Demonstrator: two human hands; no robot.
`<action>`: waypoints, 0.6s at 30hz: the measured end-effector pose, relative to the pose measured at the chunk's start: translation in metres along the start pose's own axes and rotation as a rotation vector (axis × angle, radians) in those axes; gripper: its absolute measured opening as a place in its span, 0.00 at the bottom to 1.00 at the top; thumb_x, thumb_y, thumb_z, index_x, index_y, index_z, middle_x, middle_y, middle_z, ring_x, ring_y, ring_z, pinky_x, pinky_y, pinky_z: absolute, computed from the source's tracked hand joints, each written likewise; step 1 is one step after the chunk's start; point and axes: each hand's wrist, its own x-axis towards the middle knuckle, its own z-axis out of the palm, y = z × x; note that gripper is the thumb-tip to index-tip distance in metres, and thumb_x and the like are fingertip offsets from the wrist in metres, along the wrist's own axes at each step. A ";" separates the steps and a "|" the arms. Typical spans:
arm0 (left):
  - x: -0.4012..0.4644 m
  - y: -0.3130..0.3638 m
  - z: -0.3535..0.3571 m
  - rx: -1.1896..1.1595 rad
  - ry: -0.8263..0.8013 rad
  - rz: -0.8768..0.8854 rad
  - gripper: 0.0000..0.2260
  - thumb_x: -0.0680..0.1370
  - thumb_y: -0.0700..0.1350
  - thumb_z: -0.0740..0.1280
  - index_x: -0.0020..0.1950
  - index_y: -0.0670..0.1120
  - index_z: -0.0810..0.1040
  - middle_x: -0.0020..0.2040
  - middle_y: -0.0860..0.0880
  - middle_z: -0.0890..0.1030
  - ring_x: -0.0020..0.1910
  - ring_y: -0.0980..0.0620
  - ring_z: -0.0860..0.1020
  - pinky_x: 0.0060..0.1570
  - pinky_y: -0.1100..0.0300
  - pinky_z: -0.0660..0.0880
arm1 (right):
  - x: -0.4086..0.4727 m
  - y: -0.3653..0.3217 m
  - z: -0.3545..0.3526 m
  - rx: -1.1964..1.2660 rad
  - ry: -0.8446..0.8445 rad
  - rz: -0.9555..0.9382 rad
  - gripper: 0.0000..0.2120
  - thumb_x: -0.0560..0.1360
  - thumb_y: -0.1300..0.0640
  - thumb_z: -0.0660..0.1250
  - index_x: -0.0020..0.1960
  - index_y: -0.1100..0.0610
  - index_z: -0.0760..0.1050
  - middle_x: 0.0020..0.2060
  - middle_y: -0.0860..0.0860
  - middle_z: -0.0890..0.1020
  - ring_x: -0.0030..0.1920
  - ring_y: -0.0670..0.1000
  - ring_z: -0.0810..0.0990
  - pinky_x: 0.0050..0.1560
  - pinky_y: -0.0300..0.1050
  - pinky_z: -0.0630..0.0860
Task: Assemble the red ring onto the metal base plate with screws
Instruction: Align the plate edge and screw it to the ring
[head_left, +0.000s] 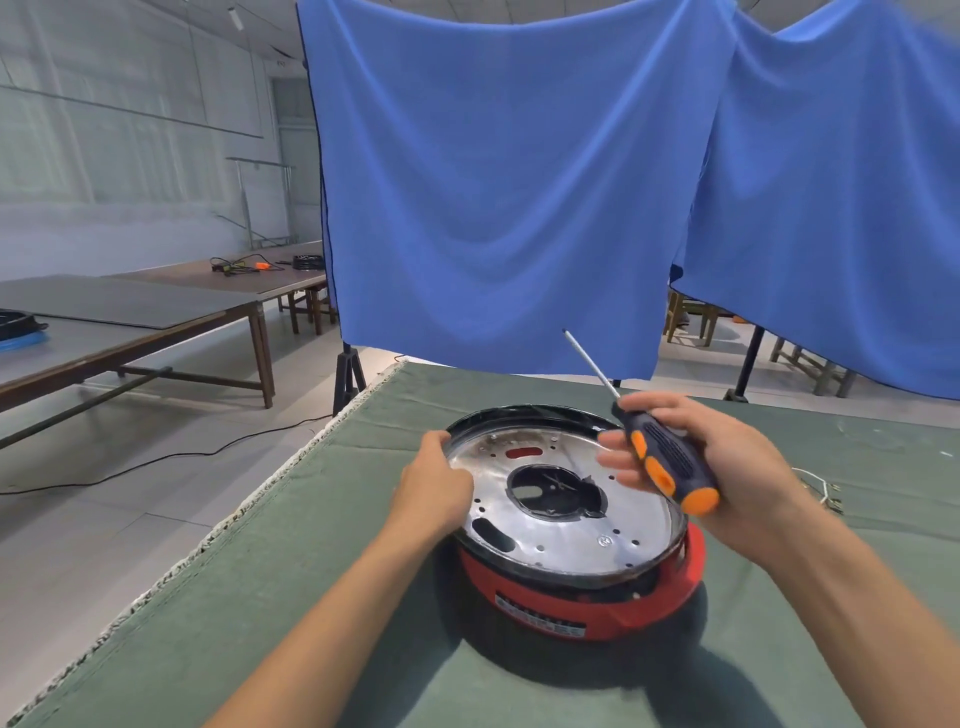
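A round shiny metal base plate (550, 525) with a central hole and several small holes lies on top of the red ring (597, 605) on the green table. My left hand (434, 486) grips the plate's left rim. My right hand (711, 462) holds a black-and-orange screwdriver (662, 460) above the plate's right side. Its metal shaft points up and away to the left. No loose screw is plainly visible.
The green cloth-covered table (363, 597) ends in a frayed edge on the left, with bare floor beyond. A small white wire piece (821, 488) lies at the right. Blue cloths (509, 208) hang behind the table. Long wooden tables (130, 322) stand at the left.
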 end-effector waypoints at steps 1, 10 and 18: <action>0.001 -0.001 -0.001 0.005 -0.006 0.000 0.26 0.75 0.36 0.56 0.73 0.50 0.61 0.67 0.44 0.72 0.55 0.38 0.78 0.59 0.46 0.73 | 0.005 -0.001 0.003 0.059 -0.037 -0.017 0.19 0.79 0.65 0.49 0.54 0.61 0.79 0.47 0.66 0.83 0.45 0.63 0.84 0.35 0.48 0.82; 0.008 -0.002 -0.009 -0.273 -0.014 -0.090 0.20 0.73 0.30 0.53 0.63 0.42 0.72 0.49 0.40 0.77 0.41 0.42 0.77 0.39 0.56 0.72 | 0.033 0.002 0.038 -0.993 0.247 -0.747 0.12 0.69 0.49 0.75 0.37 0.49 0.72 0.28 0.44 0.77 0.32 0.45 0.75 0.32 0.38 0.70; 0.008 -0.006 -0.010 -0.303 -0.092 -0.102 0.12 0.73 0.30 0.52 0.42 0.42 0.71 0.35 0.42 0.74 0.30 0.45 0.73 0.22 0.61 0.72 | 0.064 -0.023 0.046 -0.896 0.575 -0.843 0.21 0.70 0.46 0.62 0.32 0.63 0.68 0.25 0.57 0.77 0.30 0.60 0.75 0.33 0.50 0.71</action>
